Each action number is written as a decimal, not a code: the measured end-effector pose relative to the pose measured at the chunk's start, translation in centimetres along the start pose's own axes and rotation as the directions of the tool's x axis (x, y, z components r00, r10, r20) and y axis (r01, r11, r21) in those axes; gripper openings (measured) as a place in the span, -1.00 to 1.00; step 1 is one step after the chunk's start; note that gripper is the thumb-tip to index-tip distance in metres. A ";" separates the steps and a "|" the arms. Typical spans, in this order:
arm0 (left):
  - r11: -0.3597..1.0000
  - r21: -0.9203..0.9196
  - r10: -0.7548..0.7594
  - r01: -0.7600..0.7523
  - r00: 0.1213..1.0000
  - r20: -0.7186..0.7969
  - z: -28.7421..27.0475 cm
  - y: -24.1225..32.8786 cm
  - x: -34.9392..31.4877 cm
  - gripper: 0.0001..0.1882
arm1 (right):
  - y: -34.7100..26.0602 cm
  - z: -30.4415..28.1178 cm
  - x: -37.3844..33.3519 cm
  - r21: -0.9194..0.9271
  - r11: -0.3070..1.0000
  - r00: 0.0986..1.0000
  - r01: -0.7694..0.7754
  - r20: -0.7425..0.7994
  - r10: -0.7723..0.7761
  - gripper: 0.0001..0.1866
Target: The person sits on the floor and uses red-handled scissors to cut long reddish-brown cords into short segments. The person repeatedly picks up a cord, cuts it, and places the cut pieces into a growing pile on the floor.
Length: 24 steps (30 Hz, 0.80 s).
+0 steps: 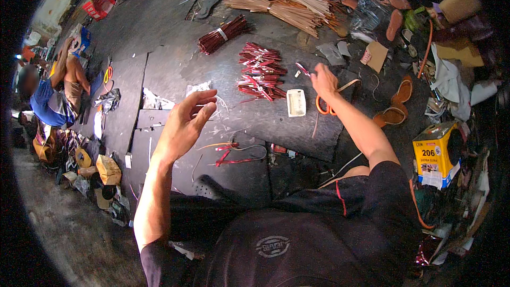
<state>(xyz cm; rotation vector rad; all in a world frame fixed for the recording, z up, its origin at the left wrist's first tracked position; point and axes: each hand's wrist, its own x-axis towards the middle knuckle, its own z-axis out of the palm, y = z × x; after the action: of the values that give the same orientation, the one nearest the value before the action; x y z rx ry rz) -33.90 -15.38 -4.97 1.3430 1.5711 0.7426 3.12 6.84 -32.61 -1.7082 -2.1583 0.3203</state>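
Observation:
My left hand [190, 117] is raised over the dark work board, its fingers apart and nothing in them. Farther right, my right hand [324, 82] pinches a short dark red strap [303, 69] by its fingertips. Left of it lies a stack of dark red straps [260, 72] with small shiny metal bits. A small white tray [296, 103] sits just below that stack. Orange-handled scissors [322, 107] lie partly hidden beside my right forearm. Closer to me are a few loose red strap pieces [226, 157].
Beyond the stack lie a tied bundle of dark red strips [224, 34] and beige strips [279, 6]. Sandal parts [393, 109] and a yellow box [436, 154] stand at right. At far left another person [53, 95] sits near yellow-handled scissors [108, 73].

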 end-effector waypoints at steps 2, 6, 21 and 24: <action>1.000 -0.002 0.004 -0.004 1.000 -0.007 0.0 -0.4 0.1 -0.54 | -4.8 -0.3 0.6 0.088 0.978 0.976 0.192 0.086 -0.199 -0.65; 0.999 0.050 0.003 -0.003 1.000 -0.001 0.1 -0.6 0.2 -0.56 | -10.5 4.0 -0.5 0.230 0.877 0.814 0.422 0.330 -0.478 -0.62; 0.999 0.033 -0.013 0.014 1.000 -0.024 -1.4 -1.5 -1.2 -0.60 | -13.3 6.4 -0.9 0.395 0.904 0.868 0.164 0.377 -0.322 -0.62; 0.990 0.136 0.047 -0.042 0.998 -0.037 -1.0 -3.1 -0.3 -0.62 | -16.5 2.5 -0.7 0.646 0.761 0.812 -0.056 0.474 -0.342 -0.56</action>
<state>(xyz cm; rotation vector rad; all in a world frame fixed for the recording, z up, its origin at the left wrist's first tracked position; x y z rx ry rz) -36.12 -16.25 -7.21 1.4735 1.6524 0.7048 -12.38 2.30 -28.39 -1.0992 -2.1452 1.5031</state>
